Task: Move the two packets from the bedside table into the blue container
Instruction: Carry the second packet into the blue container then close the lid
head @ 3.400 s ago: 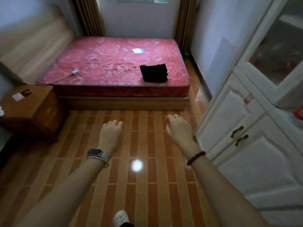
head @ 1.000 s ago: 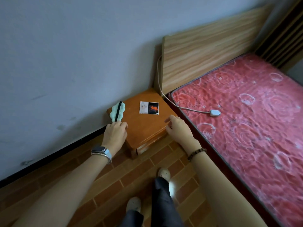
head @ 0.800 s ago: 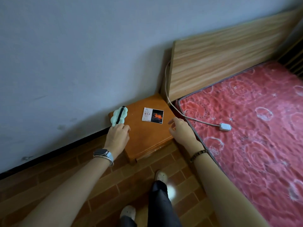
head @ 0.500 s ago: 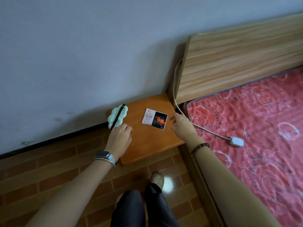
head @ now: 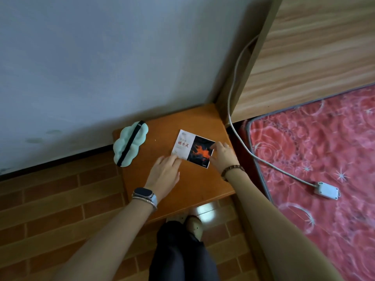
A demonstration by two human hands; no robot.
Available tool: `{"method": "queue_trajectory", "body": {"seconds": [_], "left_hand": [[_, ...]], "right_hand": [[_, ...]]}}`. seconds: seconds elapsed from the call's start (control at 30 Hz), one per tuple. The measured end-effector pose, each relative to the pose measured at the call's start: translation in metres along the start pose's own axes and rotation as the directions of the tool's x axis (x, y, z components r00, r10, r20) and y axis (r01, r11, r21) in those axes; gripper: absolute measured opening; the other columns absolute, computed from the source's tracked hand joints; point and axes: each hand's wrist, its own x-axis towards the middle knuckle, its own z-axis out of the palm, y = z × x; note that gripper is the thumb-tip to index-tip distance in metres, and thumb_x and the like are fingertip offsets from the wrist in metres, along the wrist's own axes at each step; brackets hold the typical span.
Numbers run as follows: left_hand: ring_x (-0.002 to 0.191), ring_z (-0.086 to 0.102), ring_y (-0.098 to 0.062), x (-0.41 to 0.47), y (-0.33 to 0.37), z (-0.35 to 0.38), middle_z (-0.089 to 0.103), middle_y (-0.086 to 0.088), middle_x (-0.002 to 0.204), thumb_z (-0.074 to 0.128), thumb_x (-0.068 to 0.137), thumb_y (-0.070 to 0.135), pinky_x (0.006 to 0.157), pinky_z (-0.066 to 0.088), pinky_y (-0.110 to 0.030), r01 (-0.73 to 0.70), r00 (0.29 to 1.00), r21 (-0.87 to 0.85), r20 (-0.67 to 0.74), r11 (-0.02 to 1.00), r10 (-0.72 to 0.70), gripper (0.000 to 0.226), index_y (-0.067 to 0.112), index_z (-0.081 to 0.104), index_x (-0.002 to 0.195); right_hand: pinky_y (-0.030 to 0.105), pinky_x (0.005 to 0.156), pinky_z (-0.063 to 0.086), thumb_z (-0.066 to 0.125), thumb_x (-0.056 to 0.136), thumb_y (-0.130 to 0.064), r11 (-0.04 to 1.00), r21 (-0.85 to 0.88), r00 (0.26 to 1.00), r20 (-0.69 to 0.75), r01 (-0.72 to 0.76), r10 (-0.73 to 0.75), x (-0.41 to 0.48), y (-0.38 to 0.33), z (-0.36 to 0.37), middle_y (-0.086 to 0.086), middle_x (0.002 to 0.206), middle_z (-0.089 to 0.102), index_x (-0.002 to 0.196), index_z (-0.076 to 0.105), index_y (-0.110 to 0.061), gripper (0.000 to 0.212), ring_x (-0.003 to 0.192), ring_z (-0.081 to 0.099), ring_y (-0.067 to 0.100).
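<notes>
A flat packet (head: 189, 147), half white with red characters and half black with an orange flame, lies on the orange-brown bedside table (head: 162, 128). Only one packet face shows; I cannot tell whether a second lies under it. My left hand (head: 164, 174) rests open on the table, its fingertips touching the packet's near left edge. My right hand (head: 222, 157) is open too, with its fingers on the packet's right edge. Neither hand has lifted it. No blue container is in view.
A mint-green cloud-shaped pad (head: 129, 146) with a black strap lies at the table's left edge. A white cable (head: 233, 110) runs from behind the wooden headboard (head: 314, 57) to a small white box (head: 326, 190) on the red mattress (head: 324, 149). Brick-pattern floor lies below.
My left hand has moved right, from beside the green pad to the packet's left edge. My right hand has closed in on the packet's right edge. The view has come closer to the table.
</notes>
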Motion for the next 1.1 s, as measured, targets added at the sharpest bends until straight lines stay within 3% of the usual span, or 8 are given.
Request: {"method": "queue_trajectory", "body": {"seconds": [0.23, 0.37, 0.63, 0.87, 1.1], "left_hand": [[0.118, 0.055, -0.022, 0.034, -0.022, 0.058, 0.048, -0.009, 0.137, 0.062, 0.087, 0.027, 0.104, 0.037, -0.043, -0.032, 0.999, 0.043, 0.027, 0.999, 0.031, 0.052, 0.022, 0.046, 0.137], [0.119, 0.053, -0.022, 0.041, -0.024, 0.074, 0.049, -0.007, 0.134, 0.058, 0.088, 0.034, 0.103, 0.039, -0.046, -0.094, 0.993, 0.095, 0.080, 0.991, 0.087, 0.056, 0.028, 0.038, 0.140], [0.120, 0.051, -0.022, 0.052, -0.027, 0.080, 0.052, -0.006, 0.130, 0.060, 0.087, 0.034, 0.103, 0.039, -0.047, -0.138, 0.988, 0.120, 0.088, 0.983, 0.128, 0.055, 0.027, 0.041, 0.138], [0.119, 0.052, -0.020, 0.044, -0.023, 0.078, 0.054, -0.003, 0.128, 0.067, 0.083, 0.032, 0.101, 0.042, -0.047, -0.126, 0.989, 0.114, 0.087, 0.985, 0.116, 0.058, 0.024, 0.046, 0.136], [0.120, 0.053, -0.019, 0.017, -0.008, 0.043, 0.057, -0.006, 0.130, 0.072, 0.078, 0.028, 0.100, 0.045, -0.042, -0.142, 0.990, 0.097, 0.021, 0.985, 0.141, 0.059, 0.015, 0.050, 0.131]], "right_hand": [[0.044, 0.091, 0.046, 0.065, 0.083, -0.033, 0.997, -0.077, 0.997, -0.083, -0.005, -0.001, 0.061, 0.015, 0.036, 0.013, 0.121, 0.049, 0.121, 0.045, -0.009, 0.049, 0.111, 0.047, 0.033], [0.043, 0.092, 0.042, 0.061, 0.085, -0.035, 0.991, -0.133, 0.996, -0.087, 0.002, -0.013, 0.078, 0.017, 0.039, 0.015, 0.123, 0.046, 0.118, 0.044, -0.006, 0.047, 0.113, 0.044, 0.034], [0.043, 0.098, 0.037, 0.052, 0.090, -0.044, 0.974, -0.225, 0.999, 0.031, 0.034, -0.028, 0.098, 0.014, 0.031, 0.011, 0.125, 0.054, 0.119, 0.053, -0.013, 0.043, 0.118, 0.042, 0.032], [0.039, 0.072, 0.055, 0.058, 0.090, -0.038, 1.000, -0.028, 0.988, 0.156, 0.001, 0.003, 0.082, 0.001, 0.022, 0.011, 0.110, 0.065, 0.120, 0.045, -0.015, 0.040, 0.094, 0.064, 0.030], [0.037, 0.083, 0.050, 0.061, 0.089, -0.028, 0.989, 0.148, 0.990, 0.139, 0.013, -0.034, 0.035, -0.011, -0.004, 0.012, 0.122, 0.063, 0.128, 0.049, -0.017, 0.042, 0.108, 0.061, 0.030]]}}
